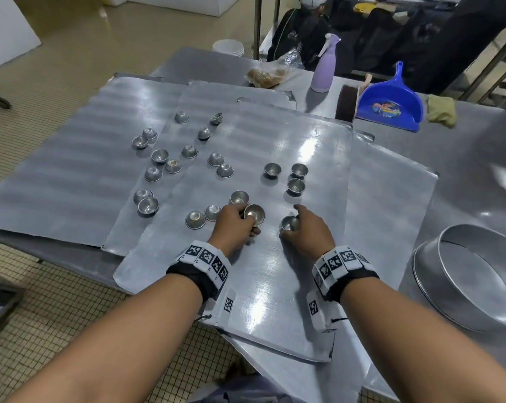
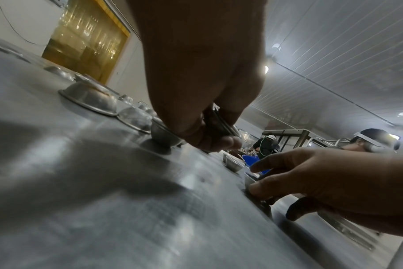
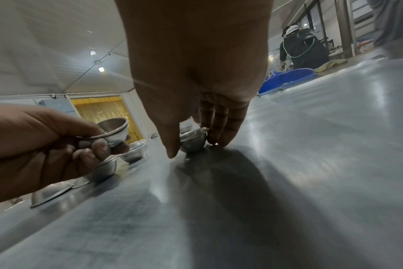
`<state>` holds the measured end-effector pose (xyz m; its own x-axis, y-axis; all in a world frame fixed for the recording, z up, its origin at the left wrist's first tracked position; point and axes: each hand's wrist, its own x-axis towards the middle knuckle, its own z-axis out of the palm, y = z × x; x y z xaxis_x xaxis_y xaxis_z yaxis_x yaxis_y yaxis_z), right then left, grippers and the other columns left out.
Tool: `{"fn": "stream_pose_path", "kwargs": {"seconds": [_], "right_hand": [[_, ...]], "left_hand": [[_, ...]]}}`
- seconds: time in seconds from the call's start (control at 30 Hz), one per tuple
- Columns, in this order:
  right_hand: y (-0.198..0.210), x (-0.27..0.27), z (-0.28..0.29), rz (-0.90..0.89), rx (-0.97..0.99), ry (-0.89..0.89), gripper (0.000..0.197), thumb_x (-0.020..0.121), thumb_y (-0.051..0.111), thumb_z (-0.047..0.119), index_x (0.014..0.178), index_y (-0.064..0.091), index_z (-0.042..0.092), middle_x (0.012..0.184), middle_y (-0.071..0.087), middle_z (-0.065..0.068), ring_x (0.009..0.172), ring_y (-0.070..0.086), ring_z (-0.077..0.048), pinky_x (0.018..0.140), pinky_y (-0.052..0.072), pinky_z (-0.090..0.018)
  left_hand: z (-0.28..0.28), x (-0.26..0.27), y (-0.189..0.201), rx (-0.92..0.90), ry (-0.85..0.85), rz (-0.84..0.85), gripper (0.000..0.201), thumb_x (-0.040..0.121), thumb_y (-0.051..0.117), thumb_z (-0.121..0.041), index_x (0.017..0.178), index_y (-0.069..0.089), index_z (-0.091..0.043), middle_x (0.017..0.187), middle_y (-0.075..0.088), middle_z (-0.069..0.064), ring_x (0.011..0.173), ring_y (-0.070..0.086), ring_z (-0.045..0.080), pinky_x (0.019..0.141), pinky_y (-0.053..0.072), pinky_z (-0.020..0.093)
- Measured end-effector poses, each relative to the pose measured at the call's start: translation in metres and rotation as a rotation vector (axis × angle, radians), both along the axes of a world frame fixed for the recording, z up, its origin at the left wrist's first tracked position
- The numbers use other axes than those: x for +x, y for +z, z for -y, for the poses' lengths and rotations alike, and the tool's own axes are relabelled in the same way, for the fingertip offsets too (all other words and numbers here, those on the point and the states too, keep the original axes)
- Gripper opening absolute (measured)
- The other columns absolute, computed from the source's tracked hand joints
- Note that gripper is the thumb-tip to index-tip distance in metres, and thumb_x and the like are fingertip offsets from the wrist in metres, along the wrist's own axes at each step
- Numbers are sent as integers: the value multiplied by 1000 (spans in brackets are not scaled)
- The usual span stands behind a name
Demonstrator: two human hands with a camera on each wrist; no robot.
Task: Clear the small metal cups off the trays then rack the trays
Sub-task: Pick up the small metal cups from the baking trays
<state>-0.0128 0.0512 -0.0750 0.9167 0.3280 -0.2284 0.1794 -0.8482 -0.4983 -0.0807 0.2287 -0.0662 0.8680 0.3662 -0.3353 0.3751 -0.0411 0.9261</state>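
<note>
Presently catalogued, near edge of steel worktop (image 1: 464, 146):

Left hand (image 1: 234, 221) — grip clamped on nested metal cups (image 1: 254, 214), rim up, lifted clear of top tray (image 1: 275, 286); right-wrist view shows two rims stacked, fingers curled beneath, thumb over rim.

Right hand (image 1: 307, 231) — grip closing around single upright cup (image 1: 289, 223) resting on top tray; thumb on left side, fingertips (image 3: 219, 140) on right side, touching or nearly touching cup wall; cup not yet lifted.

Key relation — single cup directly under right grip, just right of left hand's stack; stack near enough for a short leftward transfer, judged the likely next nesting. No long axis to cup; round, so approach angle free.

Loose cups, remaining:
- Three upright cups (image 1: 297, 177), far of right hand, same tray.
- Three cups (image 1: 214, 212) just left of and just beyond left hand, two inverted.
- Scattered cups (image 1: 158, 161), mixed upright and inverted, far left across middle and left trays.

Trays — several overlapping flat sheets, left tray (image 1: 57, 170) lowest, none yet racked. Rack not identified in view.

Other items: round cake pan (image 1: 475, 274) near right; blue dustpan (image 1: 391, 103), lilac spray bottle (image 1: 324, 68), yellow cloth (image 1: 440, 110), far right.

Progress judged early: most cups uncollected.
</note>
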Motion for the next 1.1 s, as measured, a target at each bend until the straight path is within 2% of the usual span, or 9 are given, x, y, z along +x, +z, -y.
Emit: {"fn": "stream_pose_path", "kwargs": {"seconds": [0.2, 0.37, 0.57, 0.63, 0.7, 0.8, 0.97, 1.03, 1.1], "right_hand": [[-5, -14, 12, -11, 48, -21, 54, 82, 75, 34, 131, 57, 18, 121, 64, -7, 110, 60, -27, 91, 48, -34], [0, -23, 17, -13, 177, -88, 56, 80, 77, 35, 130, 56, 22, 115, 69, -3, 105, 65, -24, 90, 51, -35], [11, -25, 12, 75, 306, -72, 59, 79, 78, 45, 131, 58, 25, 115, 69, 4, 103, 63, -17, 91, 52, -39], [17, -25, 9, 108, 329, -53, 60, 80, 77, 48, 131, 57, 25, 116, 69, 4, 103, 63, -17, 90, 52, -38], [20, -24, 5, 141, 352, -44, 60, 79, 76, 52, 130, 57, 27, 114, 70, 5, 103, 64, -17, 89, 52, -39], [20, -20, -1, 164, 363, -43, 59, 79, 75, 52, 130, 55, 31, 112, 71, 5, 103, 65, -18, 88, 53, -42], [19, -14, -8, 104, 330, -15, 69, 82, 72, 53, 142, 48, 31, 126, 67, 0, 113, 62, -21, 95, 51, -42], [16, -10, -6, 60, 294, 13, 76, 81, 74, 53, 147, 43, 29, 138, 60, 0, 123, 57, -20, 100, 48, -41], [9, -2, 0, 22, 263, 9, 75, 83, 74, 50, 147, 43, 28, 144, 55, 0, 128, 53, -21, 104, 45, -41]], "left_hand": [[10, 1, -4, -6, -56, -5, 24, 99, 49, -3, 118, 63, 0, 83, 68, 15, 62, 70, 13, 66, 60, 46], [13, 5, -2, 26, -70, 2, 28, 98, 48, -2, 121, 64, -6, 89, 71, 16, 63, 71, 13, 64, 60, 40], [15, 12, 3, 9, -27, 46, 24, 98, 50, -6, 115, 67, -8, 88, 72, 14, 66, 73, 14, 70, 62, 42], [19, 16, 6, -57, -8, 59, 20, 98, 52, -10, 106, 70, -11, 88, 71, 14, 69, 74, 19, 75, 61, 46], [22, 19, 10, -154, 15, 58, 20, 98, 52, -12, 94, 71, -13, 88, 69, 13, 70, 72, 21, 70, 61, 42], [28, 22, 16, -319, -8, 89, 24, 98, 51, -10, 89, 72, -6, 84, 68, 14, 77, 67, 24, 69, 62, 38], [28, 27, 16, -189, -84, 113, 17, 94, 61, -7, 92, 75, -15, 80, 73, 5, 74, 71, 16, 75, 62, 35], [20, 32, 11, -125, -35, 89, 17, 93, 61, -4, 105, 73, -8, 86, 73, 11, 74, 74, 21, 77, 63, 37], [10, 36, 8, -77, 34, 68, 18, 94, 59, 0, 109, 69, 1, 84, 72, 12, 68, 74, 22, 70, 62, 31]]}}
